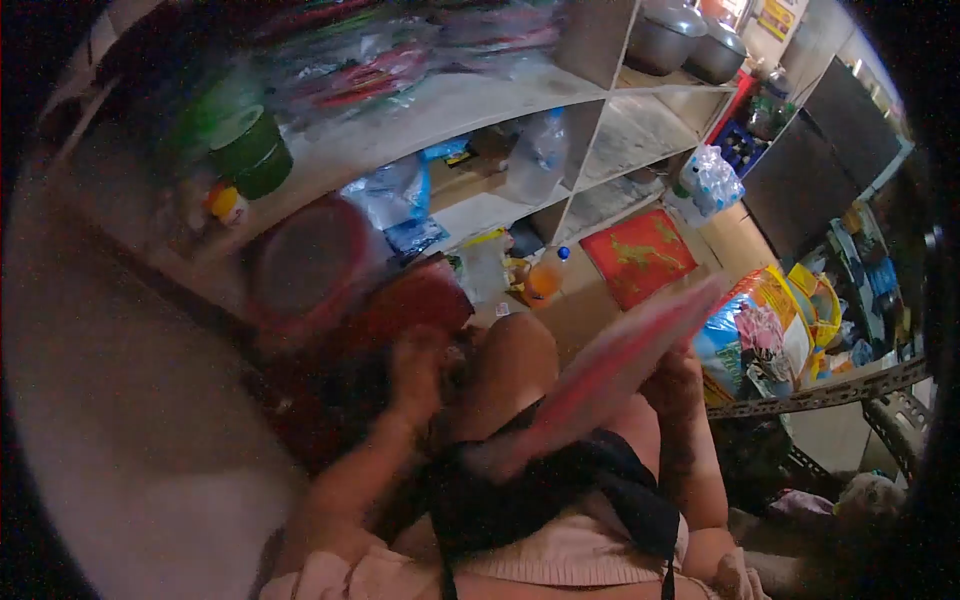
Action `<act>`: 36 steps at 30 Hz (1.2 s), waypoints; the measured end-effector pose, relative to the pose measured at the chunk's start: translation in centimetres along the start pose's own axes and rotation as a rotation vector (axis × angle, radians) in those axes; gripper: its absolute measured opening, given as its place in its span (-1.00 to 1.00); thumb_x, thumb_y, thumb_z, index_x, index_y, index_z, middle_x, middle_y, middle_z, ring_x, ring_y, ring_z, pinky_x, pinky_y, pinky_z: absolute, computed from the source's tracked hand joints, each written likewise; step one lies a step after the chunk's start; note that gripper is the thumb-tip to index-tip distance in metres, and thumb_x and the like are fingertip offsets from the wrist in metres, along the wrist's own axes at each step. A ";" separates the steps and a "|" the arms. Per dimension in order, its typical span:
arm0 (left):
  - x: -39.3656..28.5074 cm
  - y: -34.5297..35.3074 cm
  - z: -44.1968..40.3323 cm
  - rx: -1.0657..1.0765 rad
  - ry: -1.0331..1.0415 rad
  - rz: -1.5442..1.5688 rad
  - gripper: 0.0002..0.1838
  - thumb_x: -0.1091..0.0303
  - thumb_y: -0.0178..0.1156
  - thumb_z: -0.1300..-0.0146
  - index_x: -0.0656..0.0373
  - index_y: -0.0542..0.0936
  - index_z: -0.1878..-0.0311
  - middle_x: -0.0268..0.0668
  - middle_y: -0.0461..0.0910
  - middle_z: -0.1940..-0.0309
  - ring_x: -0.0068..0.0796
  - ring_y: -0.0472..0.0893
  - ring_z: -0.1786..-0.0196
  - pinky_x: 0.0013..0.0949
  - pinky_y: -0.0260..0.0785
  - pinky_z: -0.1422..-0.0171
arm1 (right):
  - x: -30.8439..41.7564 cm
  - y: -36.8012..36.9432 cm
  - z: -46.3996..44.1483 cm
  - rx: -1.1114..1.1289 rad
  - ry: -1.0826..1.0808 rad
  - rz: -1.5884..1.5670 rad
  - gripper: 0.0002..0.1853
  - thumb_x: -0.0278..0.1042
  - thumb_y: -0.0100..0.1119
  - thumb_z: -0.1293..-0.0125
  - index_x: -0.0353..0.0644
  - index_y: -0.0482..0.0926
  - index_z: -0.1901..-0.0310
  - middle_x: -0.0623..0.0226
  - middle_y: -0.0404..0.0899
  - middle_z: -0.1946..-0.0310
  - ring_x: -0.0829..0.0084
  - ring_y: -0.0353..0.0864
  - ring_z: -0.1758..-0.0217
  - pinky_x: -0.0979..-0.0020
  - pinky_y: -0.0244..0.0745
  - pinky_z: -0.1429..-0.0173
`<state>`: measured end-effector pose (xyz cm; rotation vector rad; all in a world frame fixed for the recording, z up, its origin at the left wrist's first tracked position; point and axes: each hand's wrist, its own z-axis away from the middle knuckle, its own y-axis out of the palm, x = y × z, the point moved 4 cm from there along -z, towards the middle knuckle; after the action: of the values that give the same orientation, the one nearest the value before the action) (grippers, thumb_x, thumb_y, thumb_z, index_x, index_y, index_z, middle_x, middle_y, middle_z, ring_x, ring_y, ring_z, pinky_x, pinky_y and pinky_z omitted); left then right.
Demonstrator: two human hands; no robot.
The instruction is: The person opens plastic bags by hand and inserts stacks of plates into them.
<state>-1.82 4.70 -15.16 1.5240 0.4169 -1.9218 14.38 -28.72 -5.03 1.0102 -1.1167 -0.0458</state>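
Observation:
My right hand (pixel 678 380) is closed on the edge of a flat pinkish-white sheet with a red band (pixel 625 365). Motion blurs the sheet, and its exact kind does not show. It slants across my lap, over the black apron (pixel 560 500). On the other side, my left hand (pixel 420 360) is beside my bent knee, close to a dark red object (pixel 425 300). Blur and shadow hide its fingers, so I cannot tell whether it touches that object. A round, red-rimmed thing (pixel 310 260), also smeared, stands just beyond.
Ahead, a shelf (pixel 420 120) carries plastic-wrapped packs (pixel 370 70) and a green bucket (pixel 250 150). A bottle of orange liquid (pixel 545 278) stands near a red mat (pixel 637 258). To the right are a colourful sack (pixel 755 335) and a perforated metal rail (pixel 820 388).

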 end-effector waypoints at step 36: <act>-14.9 -2.4 4.9 -0.387 0.246 -0.212 -0.39 0.09 0.17 -0.23 0.21 0.35 -0.27 -0.08 0.46 -0.14 -0.20 0.47 -0.12 -0.10 0.35 -0.18 | -0.3 9.3 -2.2 -0.131 0.061 0.004 -0.45 -0.44 0.18 -0.19 -0.31 0.34 -0.24 0.14 0.55 -0.05 0.22 0.59 -0.06 0.16 0.48 -0.21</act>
<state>-5.30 7.77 -0.01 1.5009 1.0316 -1.6801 11.85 -21.72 1.03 0.8870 -1.0460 -0.0836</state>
